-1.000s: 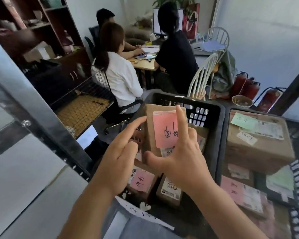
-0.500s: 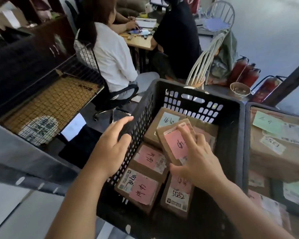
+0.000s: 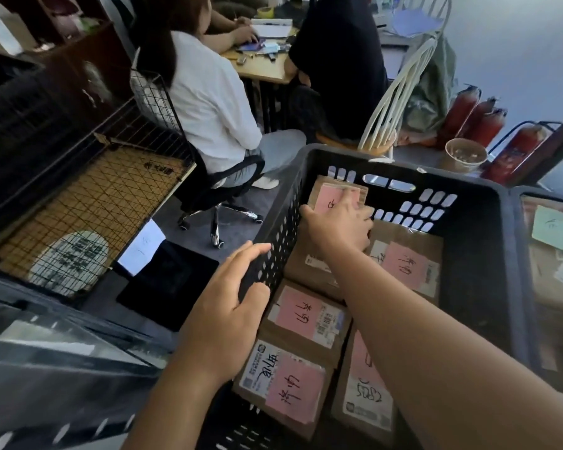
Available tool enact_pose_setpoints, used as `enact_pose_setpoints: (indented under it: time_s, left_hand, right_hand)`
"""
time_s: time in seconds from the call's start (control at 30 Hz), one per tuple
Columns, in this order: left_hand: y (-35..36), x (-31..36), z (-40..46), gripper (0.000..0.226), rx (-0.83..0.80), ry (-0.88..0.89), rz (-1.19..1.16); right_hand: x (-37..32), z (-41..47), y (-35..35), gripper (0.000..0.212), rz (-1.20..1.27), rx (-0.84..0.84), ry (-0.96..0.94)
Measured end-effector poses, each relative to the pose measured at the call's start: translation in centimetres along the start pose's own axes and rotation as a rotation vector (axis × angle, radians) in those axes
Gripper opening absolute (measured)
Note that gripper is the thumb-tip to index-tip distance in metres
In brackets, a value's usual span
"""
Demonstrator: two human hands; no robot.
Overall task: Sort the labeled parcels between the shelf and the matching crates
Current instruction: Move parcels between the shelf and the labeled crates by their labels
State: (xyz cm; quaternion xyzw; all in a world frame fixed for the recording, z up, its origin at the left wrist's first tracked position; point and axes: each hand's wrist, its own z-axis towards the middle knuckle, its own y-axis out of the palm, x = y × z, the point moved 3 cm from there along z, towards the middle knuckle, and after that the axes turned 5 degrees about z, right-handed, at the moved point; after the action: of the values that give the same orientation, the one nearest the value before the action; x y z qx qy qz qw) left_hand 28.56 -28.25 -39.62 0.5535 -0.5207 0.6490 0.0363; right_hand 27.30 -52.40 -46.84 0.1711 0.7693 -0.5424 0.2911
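Observation:
A black plastic crate [image 3: 468,186] holds several brown parcels with pink handwritten labels, such as one near the front left [image 3: 293,384], one behind it [image 3: 306,316] and one at the right [image 3: 407,264]. My right hand [image 3: 338,225] reaches into the crate's far left corner and grips a small pink-labeled parcel [image 3: 329,198], fingers over its top and thumb at its left edge. My left hand [image 3: 228,303] rests against the crate's left wall with fingers straight and holds nothing.
A second crate [image 3: 530,203] at the right carries a box with a green label [image 3: 556,228]. A grey metal shelf frame [image 3: 46,368] runs along the lower left. Beyond are a wire cage [image 3: 88,203], seated people, a white chair [image 3: 394,102] and red fire extinguishers [image 3: 468,115].
My right hand has carried the pink-labeled parcel from above the crate down into its far left corner. My left hand has moved onto the crate's left wall. The view has tilted downward.

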Motion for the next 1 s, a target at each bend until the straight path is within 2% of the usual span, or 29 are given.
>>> enact_pose_setpoints:
  time_s: [0.23,0.33,0.4,0.5,0.63,0.8,1.0]
  left_hand:
    - [-0.3,0.1,0.0,0.048,-0.008,-0.014,-0.013]
    - [-0.7,0.4,-0.1,0.048,-0.029,-0.022,-0.044]
    - [-0.8,0.7,-0.2,0.05,-0.05,-0.002,-0.034]
    - [-1.2,2.0,-0.5,0.051,-0.05,0.043,0.035]
    - [-2.0,6.0,-1.5,0.053,0.007,0.185,0.103]
    - [-3.3,12.3,-4.9,0.063,0.135,0.339,0.125]
    - [-3.1,17.9,-11.6,0.062,0.341,0.38,0.2]
  right_hand:
    - [-0.5,-0.1,-1.1,0.093,0.172,-0.128,-0.021]
    - [-0.2,-1.6,-3.3,0.094,0.216,-0.13,-0.05]
    - [0.0,-3.4,-5.5,0.093,0.218,-0.104,-0.115]
    - [0.2,-7.4,-10.2,0.088,0.176,-0.07,-0.339]
    - [0.9,-13.4,-17.6,0.085,-0.029,0.056,-0.622]
    - [3.0,-18.4,-25.3,0.086,-0.094,0.157,-0.728]
    - [4.8,-21.1,-30.7,0.09,-0.078,0.074,-0.887]
